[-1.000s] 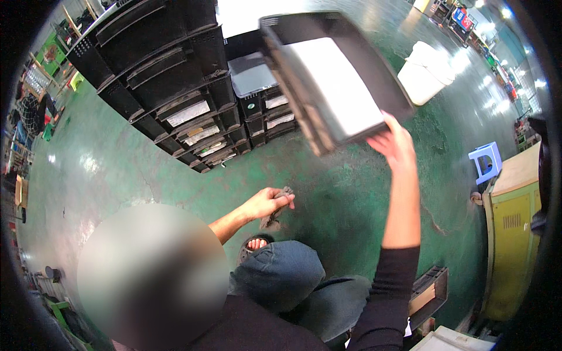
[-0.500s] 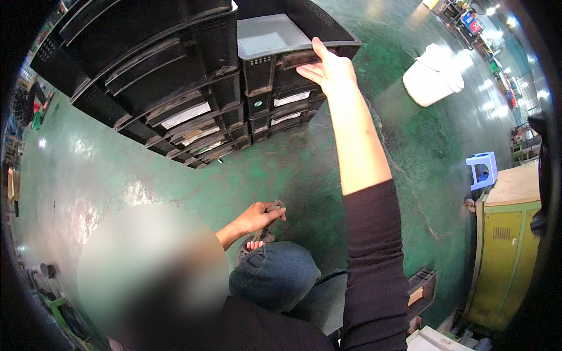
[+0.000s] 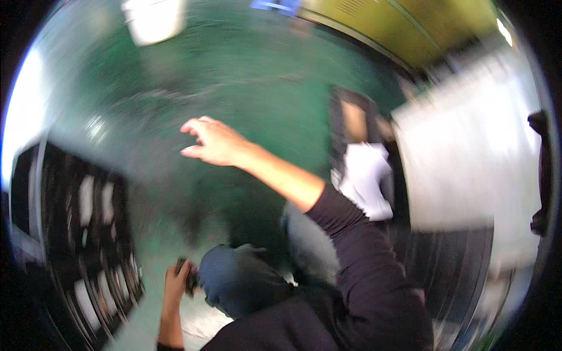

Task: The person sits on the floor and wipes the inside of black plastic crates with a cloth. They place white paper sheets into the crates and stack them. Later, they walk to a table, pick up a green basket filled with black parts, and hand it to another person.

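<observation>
My right hand [image 3: 216,141] hangs over the green floor [image 3: 252,111] with its fingers apart and nothing in them. Down at the lower left, beside my bent knee [image 3: 240,281], my left hand [image 3: 175,281] is closed round a dark grey, crumpled thing [image 3: 190,277]. Blur hides what kind of thing that is. Stacked black crates [image 3: 70,234] with white labels stand to the left, apart from both hands.
A white bucket [image 3: 155,22] stands at the far left, and a blue stool [image 3: 275,6] and a yellow-green cabinet [image 3: 404,23] at the far side. To the right are a dark crate [image 3: 339,117], white sheets [image 3: 366,181] and a broad white surface [image 3: 462,152].
The view has swung to the right, so the crates now appear at the left. My right hand has come off the rim of a black crate. My left hand keeps its grey thing.
</observation>
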Available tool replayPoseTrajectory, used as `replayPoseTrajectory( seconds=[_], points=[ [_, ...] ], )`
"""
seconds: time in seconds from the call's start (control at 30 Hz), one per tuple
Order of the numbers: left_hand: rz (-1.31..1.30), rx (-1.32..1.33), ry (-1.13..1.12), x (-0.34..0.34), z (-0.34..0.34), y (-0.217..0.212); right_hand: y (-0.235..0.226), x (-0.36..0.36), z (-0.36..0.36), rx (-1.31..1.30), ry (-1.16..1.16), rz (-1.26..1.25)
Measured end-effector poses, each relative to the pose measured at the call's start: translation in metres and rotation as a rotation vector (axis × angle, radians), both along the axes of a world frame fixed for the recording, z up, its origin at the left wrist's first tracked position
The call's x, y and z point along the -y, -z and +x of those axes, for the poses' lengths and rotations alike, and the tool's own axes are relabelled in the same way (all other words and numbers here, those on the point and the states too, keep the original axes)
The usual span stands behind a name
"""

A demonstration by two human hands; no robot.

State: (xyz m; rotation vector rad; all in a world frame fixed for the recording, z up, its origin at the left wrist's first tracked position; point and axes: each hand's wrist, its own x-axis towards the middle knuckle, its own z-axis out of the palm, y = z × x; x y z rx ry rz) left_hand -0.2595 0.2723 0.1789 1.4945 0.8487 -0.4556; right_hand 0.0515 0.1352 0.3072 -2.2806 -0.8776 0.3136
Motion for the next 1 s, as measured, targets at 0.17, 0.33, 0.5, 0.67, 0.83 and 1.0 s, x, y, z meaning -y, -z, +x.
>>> replayPoseTrajectory(
  seconds=[0.17,0.33,0.5,0.67,0.83,1.0],
  points=[
    [-0.115,-0.142,-0.099,-0.01,0.009,0.03,-0.112,0.306,-0.068,0.503,0.897,-0.573],
    [-0.222,-0.049,0.058,-0.026,0.054,0.063,-0.229,0.474,-0.266,1.31,1.27,-1.353],
    [-0.254,0.068,0.287,-0.007,0.093,0.043,-0.272,0.555,-0.375,-0.039,1.731,-0.543],
    [-0.14,0.097,0.3,-0.004,0.11,0.004,-0.313,0.57,-0.376,0.274,1.598,-0.474],
    [0.144,0.363,0.179,0.003,0.124,-0.008,-0.304,0.56,-0.343,0.188,1.559,-0.62],
    [0.05,0.516,0.501,0.062,0.195,-0.067,-0.276,0.548,-0.327,0.325,1.529,-0.7]
  ],
)
